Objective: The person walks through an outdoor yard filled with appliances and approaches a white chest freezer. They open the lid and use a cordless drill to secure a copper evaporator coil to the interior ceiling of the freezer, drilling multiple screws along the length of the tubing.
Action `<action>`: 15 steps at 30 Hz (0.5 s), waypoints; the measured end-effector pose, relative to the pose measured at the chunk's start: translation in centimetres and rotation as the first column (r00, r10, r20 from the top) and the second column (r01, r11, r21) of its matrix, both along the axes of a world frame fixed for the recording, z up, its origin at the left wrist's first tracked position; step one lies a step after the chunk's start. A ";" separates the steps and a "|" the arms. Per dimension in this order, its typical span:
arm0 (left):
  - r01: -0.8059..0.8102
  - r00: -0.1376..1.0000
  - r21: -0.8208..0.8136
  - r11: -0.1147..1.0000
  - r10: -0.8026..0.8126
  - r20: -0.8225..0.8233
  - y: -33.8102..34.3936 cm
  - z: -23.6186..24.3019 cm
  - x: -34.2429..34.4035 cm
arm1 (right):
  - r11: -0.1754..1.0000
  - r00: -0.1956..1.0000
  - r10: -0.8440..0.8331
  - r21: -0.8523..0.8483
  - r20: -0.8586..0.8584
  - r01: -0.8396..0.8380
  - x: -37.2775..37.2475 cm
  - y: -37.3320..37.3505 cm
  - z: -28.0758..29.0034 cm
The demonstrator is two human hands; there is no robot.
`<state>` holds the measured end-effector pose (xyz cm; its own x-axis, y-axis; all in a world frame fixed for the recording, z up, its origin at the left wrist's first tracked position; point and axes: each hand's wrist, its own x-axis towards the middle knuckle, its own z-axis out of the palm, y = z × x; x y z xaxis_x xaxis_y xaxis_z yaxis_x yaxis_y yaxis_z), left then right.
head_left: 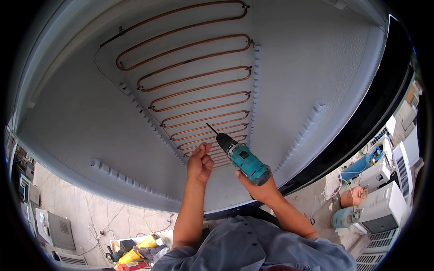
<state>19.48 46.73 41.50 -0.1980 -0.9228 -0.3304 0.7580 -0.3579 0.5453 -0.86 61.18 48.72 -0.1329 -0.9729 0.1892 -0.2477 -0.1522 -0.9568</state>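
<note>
My right hand (264,189) grips a teal and black cordless drill (246,161), its long thin bit pointing up and away toward copper tubing. Beside the drill, my left hand (200,163) is closed, thumb and fingers pinched together. Whatever it may hold is too small to make out. The copper tubing (199,95) runs in several looped rows along the back wall of a white cabinet (294,67). Small dark clips hold its bends. The bit's tip appears in front of the middle rows; I cannot tell whether it touches them.
Notched white rails (298,135) line the cabinet walls. At lower left, yellow power tools (131,255) lie in a tray. Gas cylinders (346,217) and white air-conditioner units (384,203) stand at right on the floor. A thin wire (106,67) hangs beside the tubing.
</note>
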 end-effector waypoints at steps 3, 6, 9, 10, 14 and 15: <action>0.008 1.000 -0.008 1.000 -0.008 0.003 -0.3 1.1 -1.0 | 1.000 1.000 -0.006 -0.023 0.004 0.006 -0.4 0.1 -0.1; 0.042 0.999 -0.011 0.999 -0.043 -0.010 -0.3 2.4 -2.2 | 0.998 0.999 -0.028 -0.051 -0.022 0.027 -0.7 0.3 -0.3; 0.094 0.995 -0.017 0.995 -0.093 0.037 -2.6 3.6 -4.2 | 0.990 0.997 -0.064 -0.124 0.030 0.067 -0.9 1.1 0.2; 0.099 0.994 -0.070 0.993 -0.096 0.047 -3.9 4.7 -4.8 | 0.988 0.998 -0.061 -0.142 0.011 0.062 -1.0 1.4 0.5; 0.159 0.961 -0.237 0.959 -0.095 0.260 -10.4 12.5 -10.4 | 0.967 0.992 -0.086 -0.248 -0.097 0.060 -2.2 3.2 1.7; 0.176 0.943 -0.290 0.941 -0.077 0.323 -11.7 14.8 -12.2 | 0.957 0.987 -0.097 -0.284 -0.131 0.056 -2.6 3.7 2.1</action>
<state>7.30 35.06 56.26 -0.2558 -0.9621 -0.0943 0.4987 -0.2149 0.8397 -3.47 64.85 50.86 -0.1568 -0.8669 0.4731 -0.3995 -0.3824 -0.8331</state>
